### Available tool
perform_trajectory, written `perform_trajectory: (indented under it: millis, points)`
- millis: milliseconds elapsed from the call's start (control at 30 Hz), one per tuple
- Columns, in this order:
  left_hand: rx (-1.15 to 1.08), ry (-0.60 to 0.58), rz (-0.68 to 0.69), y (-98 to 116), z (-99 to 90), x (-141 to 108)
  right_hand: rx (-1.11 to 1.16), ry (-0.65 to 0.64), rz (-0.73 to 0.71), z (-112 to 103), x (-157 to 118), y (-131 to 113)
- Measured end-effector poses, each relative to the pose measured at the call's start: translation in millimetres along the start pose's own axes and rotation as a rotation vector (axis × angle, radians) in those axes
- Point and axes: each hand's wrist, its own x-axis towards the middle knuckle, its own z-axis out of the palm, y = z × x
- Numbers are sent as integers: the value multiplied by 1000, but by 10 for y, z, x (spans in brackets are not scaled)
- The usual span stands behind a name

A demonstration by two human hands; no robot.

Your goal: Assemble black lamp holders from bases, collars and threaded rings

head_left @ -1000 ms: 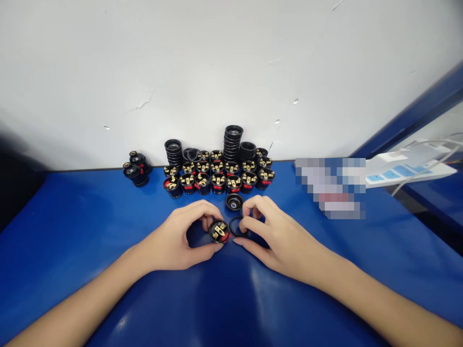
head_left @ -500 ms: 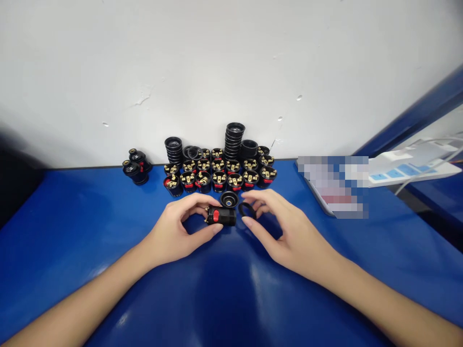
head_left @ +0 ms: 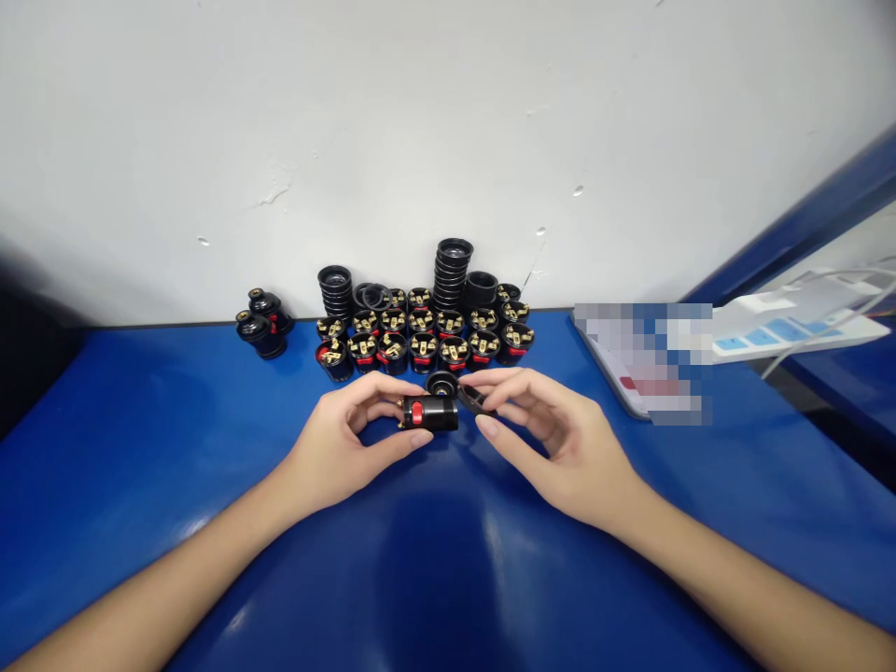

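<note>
My left hand (head_left: 340, 448) grips a black lamp socket (head_left: 439, 413) on its side, thumb below and fingers behind. The socket has a red switch, and brass terminals point toward my palm. Facing its free end, my right hand (head_left: 560, 434) holds a thin black ring (head_left: 474, 400) between thumb and fingers, tilted and slightly apart from the socket. A round black cap (head_left: 441, 383) lies on the blue table just behind the socket, partly covered by the ring and my fingers.
Several socket bodies (head_left: 423, 347) with brass contacts stand in rows behind my hands. Stacked black caps (head_left: 454, 273), another stack (head_left: 335, 289) and loose rings (head_left: 373, 296) are near the wall. Two assembled sockets (head_left: 260, 327) stand left; a phone (head_left: 616, 369) and power strip (head_left: 791, 331) lie right.
The ring has turned in my right fingers, from showing its round opening to a flatter, tilted angle. My left hand and the socket have hardly moved.
</note>
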Motion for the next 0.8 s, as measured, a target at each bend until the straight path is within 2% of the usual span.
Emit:
perform_trajectory:
  millis: [267, 433, 800]
  points:
    - [-20, 24, 8, 19, 19, 5, 135, -119, -11, 44, -4, 117]
    - [-18, 15, -9, 45, 25, 17, 147, -137, -46, 36, -6, 156]
    - [-137, 55, -267, 155, 83, 29, 93, -118, -109, 28, 8, 188]
